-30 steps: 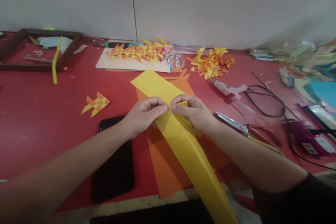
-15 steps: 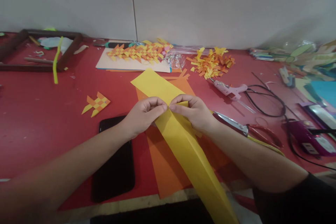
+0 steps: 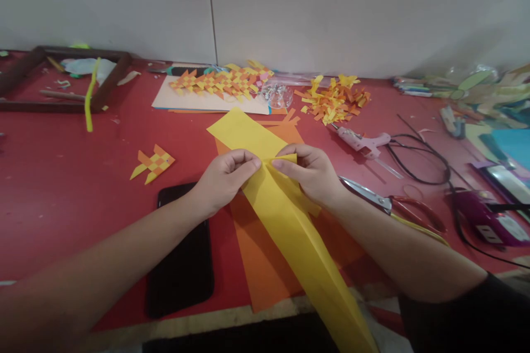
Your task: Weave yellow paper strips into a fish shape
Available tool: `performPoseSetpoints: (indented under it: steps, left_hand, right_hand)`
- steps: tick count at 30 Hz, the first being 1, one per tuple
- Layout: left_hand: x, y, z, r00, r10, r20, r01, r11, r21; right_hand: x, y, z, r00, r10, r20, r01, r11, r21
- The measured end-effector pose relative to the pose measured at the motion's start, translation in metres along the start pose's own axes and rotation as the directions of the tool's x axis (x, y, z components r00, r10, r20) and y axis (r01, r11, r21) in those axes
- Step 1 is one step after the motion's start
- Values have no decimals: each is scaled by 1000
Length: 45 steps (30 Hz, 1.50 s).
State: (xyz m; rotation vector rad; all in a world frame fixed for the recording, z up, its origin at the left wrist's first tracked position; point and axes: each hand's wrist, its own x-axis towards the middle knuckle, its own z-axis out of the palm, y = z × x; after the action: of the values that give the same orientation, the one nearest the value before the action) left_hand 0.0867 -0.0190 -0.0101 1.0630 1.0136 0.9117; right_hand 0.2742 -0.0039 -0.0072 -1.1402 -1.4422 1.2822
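Note:
A long sheet of yellow paper [image 3: 285, 226] slants from the middle of the table down past its front edge, with a crease running along its lower part. My left hand [image 3: 227, 179] pinches it between thumb and forefinger. Close beside, my right hand [image 3: 308, 171] pinches a raised fold of the same sheet. Orange paper [image 3: 256, 265] lies beneath the yellow one. A black phone [image 3: 180, 270] rests under my left forearm. Left of my hands lies a woven orange and yellow paper fish [image 3: 155, 164].
Scissors [image 3: 385, 204] and a pink glue gun [image 3: 364, 142] with its cable lie to the right, near a purple power socket [image 3: 491, 215]. Behind are several woven fish [image 3: 223, 81], a heap of paper strips [image 3: 335, 99] and a brown frame [image 3: 53, 106].
My right thumb has moved slightly right, opening a small gap between my two hands. Both hands keep their pinch on the yellow paper.

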Motion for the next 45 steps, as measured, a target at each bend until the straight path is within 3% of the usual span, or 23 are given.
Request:
performPoseSetpoints:
  steps: [5,11,15,24,27,30,34,38,41,45]
  left_hand:
    - [0,-1,-1,1000,-6,-13,6,1000,-8]
    - [1,-2,-1,998,49,-42,-47,997,56]
    - [0,-2,-1,993,98,-70,-91,991,93]
    - [1,-3,-2,994,82,-70,-77,995,65]
    - [2,-5,-2,993,74,-88,-70,997,42]
    - [3,-5,-2,993,64,-98,-65,998,-11]
    - [3,0,-1,991,32,-133,-62,972,-228]
    - [1,4,-1,996,-84,-38,61,908,-415]
    - [1,1,0,996,-86,14,86,933,-351]
    - [0,-3,1,997,-31,-74,9,962,-273]
  right_hand:
    - [0,0,-1,1000,11,-8,-11,1000,-20]
    - [0,0,-2,990,108,93,-112,993,33]
    - [-1,-1,-1,993,85,79,-89,995,41]
    - [-2,0,0,999,32,28,-33,999,29]
    - [-1,2,-1,999,35,10,-35,999,41]
    - [0,2,-2,995,76,63,-80,994,72]
    - [0,2,-2,983,142,121,-157,979,128]
    - [-1,3,0,986,158,50,-165,956,243]
    - [-2,5,1,990,142,22,-143,955,259]
    - [-1,7,0,990,122,67,-134,960,246]
